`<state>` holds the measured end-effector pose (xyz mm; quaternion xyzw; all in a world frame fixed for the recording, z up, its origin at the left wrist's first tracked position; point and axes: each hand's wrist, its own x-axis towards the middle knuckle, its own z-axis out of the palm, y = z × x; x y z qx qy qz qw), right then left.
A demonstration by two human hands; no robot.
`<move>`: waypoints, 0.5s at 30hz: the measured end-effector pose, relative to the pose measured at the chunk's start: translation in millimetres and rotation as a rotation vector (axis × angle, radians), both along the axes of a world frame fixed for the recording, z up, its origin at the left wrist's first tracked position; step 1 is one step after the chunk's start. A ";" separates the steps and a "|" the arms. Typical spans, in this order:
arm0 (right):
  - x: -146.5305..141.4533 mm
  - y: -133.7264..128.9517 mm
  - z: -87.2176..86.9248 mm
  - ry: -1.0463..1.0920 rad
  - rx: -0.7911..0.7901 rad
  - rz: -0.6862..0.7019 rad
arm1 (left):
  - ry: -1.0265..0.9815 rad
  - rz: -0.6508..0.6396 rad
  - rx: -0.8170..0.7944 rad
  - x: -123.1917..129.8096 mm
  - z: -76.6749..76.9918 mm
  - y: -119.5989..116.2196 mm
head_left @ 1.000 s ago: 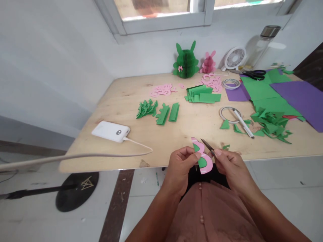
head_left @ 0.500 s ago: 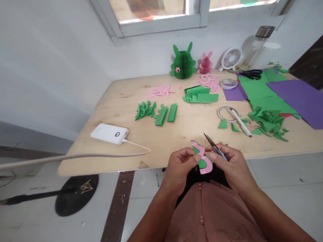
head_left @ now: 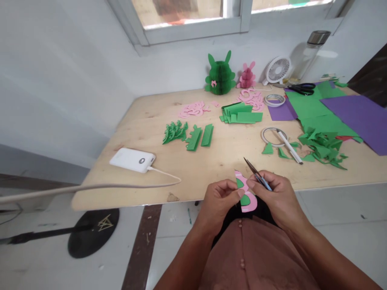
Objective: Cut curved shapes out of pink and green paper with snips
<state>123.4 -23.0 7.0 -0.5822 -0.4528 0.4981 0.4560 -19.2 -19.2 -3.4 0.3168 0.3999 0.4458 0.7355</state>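
Grip: my left hand (head_left: 220, 202) pinches pink-green paper (head_left: 249, 204), my right hand (head_left: 277, 194) scissors (head_left: 253, 170); capped bottle (head_left: 307, 59), one o'clock, contents unclear.

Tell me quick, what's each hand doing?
Left hand: closed, pinching the pink and green paper.
Right hand: closed, holding scissors.

The power bank (head_left: 132, 160) is on the left of the table (head_left: 145, 177); the fan (head_left: 277, 70) sits behind the pen (head_left: 289, 146).
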 end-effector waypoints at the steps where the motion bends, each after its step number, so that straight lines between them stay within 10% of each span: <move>1: -0.1 -0.3 -0.1 0.000 0.003 0.000 | -0.001 -0.002 -0.001 -0.2 -0.2 -0.2; 15: -1.5 -6.2 -2.7 -0.049 -0.026 0.049 | -0.053 0.121 -0.029 -0.7 3.6 2.7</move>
